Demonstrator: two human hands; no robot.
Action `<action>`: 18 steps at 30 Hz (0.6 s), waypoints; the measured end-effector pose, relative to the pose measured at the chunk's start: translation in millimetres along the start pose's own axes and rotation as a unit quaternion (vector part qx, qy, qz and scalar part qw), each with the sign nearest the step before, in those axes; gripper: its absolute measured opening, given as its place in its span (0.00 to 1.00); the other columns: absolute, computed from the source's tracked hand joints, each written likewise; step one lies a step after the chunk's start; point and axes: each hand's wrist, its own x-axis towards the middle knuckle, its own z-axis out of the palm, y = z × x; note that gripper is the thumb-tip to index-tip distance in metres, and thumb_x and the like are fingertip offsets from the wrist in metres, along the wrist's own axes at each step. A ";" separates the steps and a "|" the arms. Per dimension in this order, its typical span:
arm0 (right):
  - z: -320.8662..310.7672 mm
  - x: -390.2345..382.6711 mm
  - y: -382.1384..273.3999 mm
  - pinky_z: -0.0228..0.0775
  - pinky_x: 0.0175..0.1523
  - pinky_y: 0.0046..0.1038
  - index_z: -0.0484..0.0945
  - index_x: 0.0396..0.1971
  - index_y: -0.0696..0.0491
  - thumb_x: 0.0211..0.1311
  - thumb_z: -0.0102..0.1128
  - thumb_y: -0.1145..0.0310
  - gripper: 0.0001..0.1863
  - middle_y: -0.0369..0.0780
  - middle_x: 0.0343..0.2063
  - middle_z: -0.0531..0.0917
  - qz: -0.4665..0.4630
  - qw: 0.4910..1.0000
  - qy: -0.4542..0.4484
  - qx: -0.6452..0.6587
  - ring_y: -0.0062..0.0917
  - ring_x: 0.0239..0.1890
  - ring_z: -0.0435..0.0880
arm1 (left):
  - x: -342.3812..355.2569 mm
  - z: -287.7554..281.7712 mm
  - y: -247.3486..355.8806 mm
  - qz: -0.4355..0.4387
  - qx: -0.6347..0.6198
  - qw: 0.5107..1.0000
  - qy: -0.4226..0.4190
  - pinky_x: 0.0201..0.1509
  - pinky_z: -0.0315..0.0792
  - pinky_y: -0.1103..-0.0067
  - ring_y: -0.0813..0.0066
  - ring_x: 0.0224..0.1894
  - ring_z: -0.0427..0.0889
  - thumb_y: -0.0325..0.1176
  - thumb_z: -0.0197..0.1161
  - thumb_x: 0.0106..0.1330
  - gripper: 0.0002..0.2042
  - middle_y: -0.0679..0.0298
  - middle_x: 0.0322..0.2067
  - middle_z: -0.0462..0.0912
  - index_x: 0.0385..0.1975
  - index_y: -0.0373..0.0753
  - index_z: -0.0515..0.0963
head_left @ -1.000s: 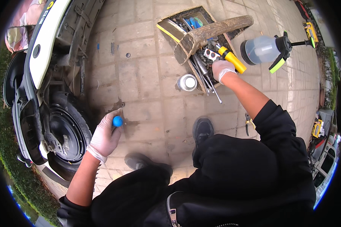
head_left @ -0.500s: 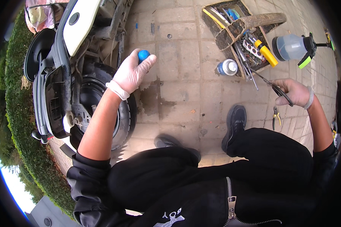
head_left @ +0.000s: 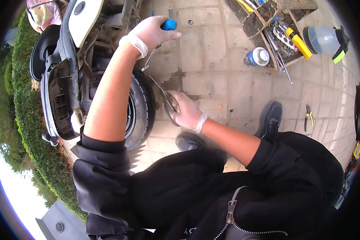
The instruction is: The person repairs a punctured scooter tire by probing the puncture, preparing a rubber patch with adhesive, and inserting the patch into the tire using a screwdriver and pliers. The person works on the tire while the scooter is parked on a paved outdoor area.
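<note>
My left hand [head_left: 151,33], in a pale thin glove, is closed around a blue-handled tool [head_left: 170,25]. A thin metal shaft [head_left: 149,60] slants down below that hand, with a small pale bit at its lower end. My right hand [head_left: 186,112], gloved too, grips a pair of scissors [head_left: 163,89] by the dark handle loops. The blades point up and left, their tips just below the shaft's lower end. Both hands are beside the black tire [head_left: 147,105] of a two-wheeled vehicle [head_left: 54,96]; my left forearm hides part of the wheel.
A wooden tool carrier [head_left: 264,24] at the far right holds several tools. Next to it stand a blue and silver can [head_left: 258,57] and a clear spray bottle [head_left: 323,39]. Yellow-handled pliers [head_left: 308,118] lie on the paving. A hedge [head_left: 36,148] runs along the left.
My right hand has brought the scissors from beside the tool carrier across to the tire. The left hand has moved up and slightly right, and the blue-handled tool's shaft now shows.
</note>
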 end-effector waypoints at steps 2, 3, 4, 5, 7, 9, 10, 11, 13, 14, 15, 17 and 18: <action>10.8 5.4 1.4 0.73 0.49 0.34 0.69 0.62 0.56 0.55 0.67 0.65 0.33 0.45 0.39 0.77 -0.031 0.998 0.027 0.036 0.38 0.41 0.79 | 2.8 -1.7 -3.8 -0.016 0.002 1.000 -0.022 0.50 0.75 0.75 0.72 0.39 0.80 0.46 0.75 0.60 0.31 0.59 0.39 0.84 0.57 0.30 0.76; 12.4 7.1 1.5 0.73 0.49 0.34 0.70 0.61 0.56 0.56 0.67 0.65 0.32 0.45 0.38 0.76 -0.032 0.999 0.017 0.022 0.38 0.41 0.79 | 3.0 -0.5 -5.2 -0.001 0.003 1.000 -0.007 0.50 0.75 0.76 0.73 0.39 0.80 0.45 0.75 0.60 0.31 0.59 0.39 0.84 0.57 0.30 0.76; 11.9 9.4 1.6 0.73 0.48 0.34 0.71 0.60 0.57 0.56 0.66 0.66 0.31 0.44 0.37 0.76 -0.013 1.000 0.004 0.001 0.38 0.40 0.79 | 3.1 0.7 -6.5 0.013 0.003 1.000 0.007 0.50 0.75 0.76 0.73 0.39 0.80 0.45 0.75 0.61 0.31 0.60 0.38 0.84 0.57 0.30 0.76; 11.2 12.0 1.1 0.72 0.50 0.33 0.70 0.61 0.57 0.58 0.65 0.68 0.30 0.45 0.38 0.76 -0.032 0.999 -0.005 0.012 0.38 0.41 0.79 | 3.2 2.2 -7.5 0.022 0.002 1.000 0.017 0.50 0.75 0.76 0.74 0.39 0.80 0.44 0.74 0.61 0.30 0.60 0.38 0.84 0.57 0.30 0.76; 8.8 18.4 -1.0 0.70 0.55 0.32 0.70 0.61 0.58 0.60 0.62 0.72 0.28 0.46 0.39 0.77 -0.051 0.998 -0.017 0.026 0.37 0.44 0.78 | 3.9 3.9 -9.1 0.033 -0.004 0.999 0.020 0.49 0.75 0.76 0.74 0.38 0.80 0.44 0.74 0.61 0.30 0.61 0.38 0.84 0.57 0.30 0.76; 10.0 25.9 -5.0 0.70 0.55 0.35 0.72 0.59 0.60 0.63 0.60 0.68 0.24 0.51 0.42 0.80 -0.038 0.999 -0.001 0.023 0.43 0.46 0.79 | 4.2 5.2 -10.6 0.030 -0.013 0.999 0.026 0.50 0.76 0.75 0.70 0.39 0.81 0.44 0.74 0.61 0.29 0.58 0.38 0.85 0.56 0.31 0.77; 11.9 30.2 -7.4 0.70 0.55 0.36 0.73 0.58 0.60 0.64 0.59 0.67 0.24 0.53 0.43 0.80 -0.037 0.999 0.001 0.026 0.45 0.47 0.79 | 4.3 5.7 -11.3 0.025 -0.017 0.999 0.032 0.51 0.76 0.73 0.65 0.40 0.83 0.44 0.74 0.60 0.28 0.55 0.38 0.85 0.55 0.32 0.78; 13.1 34.2 -9.5 0.70 0.55 0.36 0.73 0.58 0.60 0.64 0.59 0.66 0.24 0.54 0.44 0.80 -0.046 0.998 0.006 0.035 0.47 0.48 0.79 | 4.3 6.3 -11.9 0.019 -0.021 0.999 0.038 0.52 0.76 0.72 0.61 0.41 0.85 0.44 0.74 0.59 0.27 0.53 0.38 0.86 0.54 0.32 0.79; 16.0 41.2 -13.6 0.70 0.55 0.37 0.74 0.55 0.63 0.68 0.55 0.64 0.22 0.56 0.45 0.82 -0.062 0.997 0.009 0.037 0.50 0.49 0.80 | 4.3 6.3 -13.3 0.019 -0.003 1.000 0.025 0.49 0.76 0.75 0.74 0.39 0.81 0.45 0.73 0.62 0.30 0.59 0.39 0.85 0.58 0.30 0.76; 16.5 43.8 -15.1 0.70 0.55 0.37 0.74 0.55 0.63 0.69 0.55 0.64 0.21 0.56 0.45 0.82 -0.066 0.997 0.008 0.038 0.49 0.48 0.80 | 3.8 7.9 -13.7 0.021 -0.009 0.999 0.035 0.49 0.76 0.75 0.74 0.39 0.81 0.45 0.73 0.62 0.30 0.59 0.39 0.85 0.58 0.30 0.76; 16.6 45.5 -16.3 0.71 0.55 0.37 0.74 0.55 0.63 0.70 0.54 0.64 0.21 0.56 0.44 0.82 -0.053 0.998 0.007 0.036 0.49 0.48 0.81 | 3.4 9.5 -13.9 0.023 -0.016 0.999 0.045 0.49 0.76 0.75 0.74 0.39 0.82 0.45 0.73 0.62 0.30 0.59 0.39 0.85 0.58 0.29 0.76; 15.2 46.9 -18.1 0.71 0.55 0.37 0.74 0.54 0.64 0.71 0.53 0.63 0.20 0.57 0.43 0.82 -0.065 0.997 0.005 0.043 0.48 0.47 0.81 | 2.8 10.8 -14.9 0.049 -0.010 0.997 0.050 0.49 0.76 0.75 0.73 0.40 0.82 0.45 0.73 0.62 0.30 0.57 0.39 0.85 0.57 0.29 0.76; 14.2 46.7 -18.8 0.71 0.55 0.37 0.75 0.53 0.64 0.71 0.52 0.63 0.20 0.57 0.43 0.83 -0.054 0.997 -0.005 0.046 0.48 0.46 0.82 | 2.4 11.5 -15.2 0.062 -0.008 0.997 0.052 0.49 0.76 0.75 0.72 0.40 0.83 0.45 0.73 0.62 0.30 0.57 0.39 0.85 0.57 0.29 0.76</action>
